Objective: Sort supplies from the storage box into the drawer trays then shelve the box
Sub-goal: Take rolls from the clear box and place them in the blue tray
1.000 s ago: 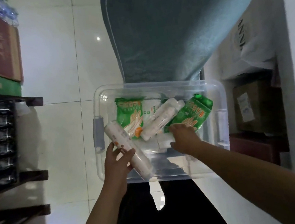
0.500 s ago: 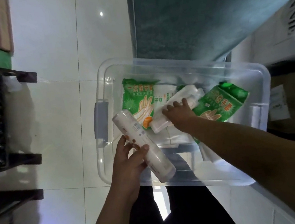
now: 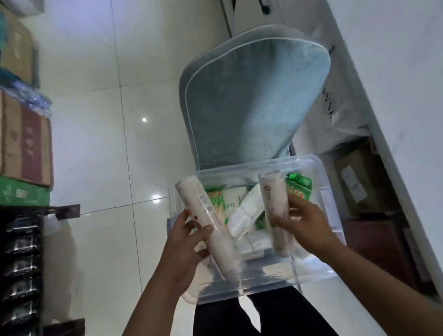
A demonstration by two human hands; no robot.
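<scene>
The right hand (image 3: 305, 220) has lifted a second roll (image 3: 275, 211) clear; both hands grip rolls, the left hand (image 3: 186, 241) its own roll (image 3: 210, 224), above the storage box (image 3: 324, 183); unloading step, drawer trays next.

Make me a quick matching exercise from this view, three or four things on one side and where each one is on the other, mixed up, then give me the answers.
Things:
1. left hand
2. right hand
3. green glove packet
4. grey-blue chair cushion

Places:
A. in the clear storage box, far right corner
B. behind the box, upright
C. gripping the tilted roll
D. gripping the upright roll

Pairs: 1-C, 2-D, 3-A, 4-B
</scene>
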